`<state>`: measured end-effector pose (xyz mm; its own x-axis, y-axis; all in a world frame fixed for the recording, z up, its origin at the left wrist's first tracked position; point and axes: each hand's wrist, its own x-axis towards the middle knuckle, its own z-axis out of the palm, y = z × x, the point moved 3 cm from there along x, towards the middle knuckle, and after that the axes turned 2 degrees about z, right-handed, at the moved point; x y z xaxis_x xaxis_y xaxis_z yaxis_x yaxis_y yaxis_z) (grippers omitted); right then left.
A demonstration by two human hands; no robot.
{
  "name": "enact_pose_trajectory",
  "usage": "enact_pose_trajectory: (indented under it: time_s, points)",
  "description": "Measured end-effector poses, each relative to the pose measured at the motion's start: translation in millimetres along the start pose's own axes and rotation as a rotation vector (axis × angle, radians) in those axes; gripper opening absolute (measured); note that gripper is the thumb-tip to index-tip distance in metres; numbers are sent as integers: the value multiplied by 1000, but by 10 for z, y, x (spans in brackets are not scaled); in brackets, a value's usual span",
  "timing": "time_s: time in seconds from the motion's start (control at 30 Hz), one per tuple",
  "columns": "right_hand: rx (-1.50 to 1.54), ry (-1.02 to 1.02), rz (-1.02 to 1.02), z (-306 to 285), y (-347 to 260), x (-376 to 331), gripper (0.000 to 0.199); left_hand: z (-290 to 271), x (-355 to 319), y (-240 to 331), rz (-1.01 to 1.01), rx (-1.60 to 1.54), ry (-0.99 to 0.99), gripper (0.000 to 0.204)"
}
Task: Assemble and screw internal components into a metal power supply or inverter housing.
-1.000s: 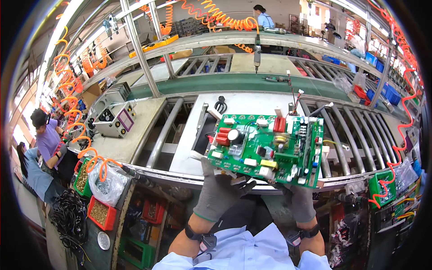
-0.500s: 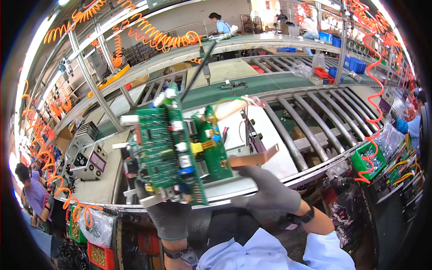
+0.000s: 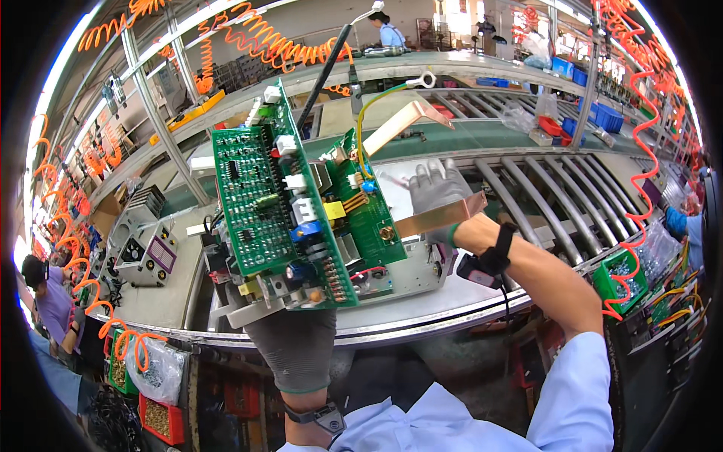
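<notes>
A green circuit board assembly (image 3: 248,192), crowded with connectors and capacitors, is held up over the near edge of the line. My left hand (image 3: 294,350), in a grey glove, grips it from below; the boards hide the fingers. Two bent copper strips stick out from its right side, a lower strip (image 3: 444,216) and an upper strip (image 3: 407,124). A yellow-green wire (image 3: 361,120) arches up to a ring terminal. Beyond the lower strip, my gloved right hand (image 3: 438,188) reaches forward with fingers apart, over a white panel (image 3: 399,177). Behind the boards sits a grey metal chassis (image 3: 422,277).
Metal rollers (image 3: 527,203) run to the right. At left stands a metal case with fans (image 3: 151,256). A screwdriver (image 3: 355,90) hangs beyond the boards on a coiled orange hose. A green bin of small parts (image 3: 621,282) sits at right. Other people work at both sides.
My right hand has moved forward from the near edge to beyond the lower copper strip. The board assembly has shifted slightly up, and its copper strips and ring-ended wire show more clearly.
</notes>
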<state>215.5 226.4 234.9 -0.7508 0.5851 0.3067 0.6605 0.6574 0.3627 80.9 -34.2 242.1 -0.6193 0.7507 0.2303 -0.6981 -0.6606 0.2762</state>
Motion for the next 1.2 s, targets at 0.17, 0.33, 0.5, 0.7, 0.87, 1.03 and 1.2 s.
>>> enact_pose_trajectory:
  time_s: [0.17, 0.33, 0.5, 0.7, 0.87, 1.03, 1.2]
  points:
    - [-178, -163, -248, 9, -478, 87, 49, -128, 5, 27, 31, 62, 80, 66]
    - [-327, -262, -431, 122, -550, 122, 28, -200, 34, -61, -28, 51, 86, 68]
    - [153, 113, -324, -221, -277, 155, 10, -223, 51, -100, -27, 105, 169, 72]
    - [1604, 265, 280, 440, 487, -49, 36, -196, 159, -239, -2, 212, 168, 80]
    - [1853, 383, 437, 638, 269, -103, 44, -215, 166, -289, 19, 327, 180, 76]
    - [1944, 554, 532, 662, 225, -114, 41, -215, 219, -335, 50, 384, 234, 77]
    - [1943, 638, 578, 662, 228, -119, 39, -132, 250, -313, 55, 409, 246, 74]
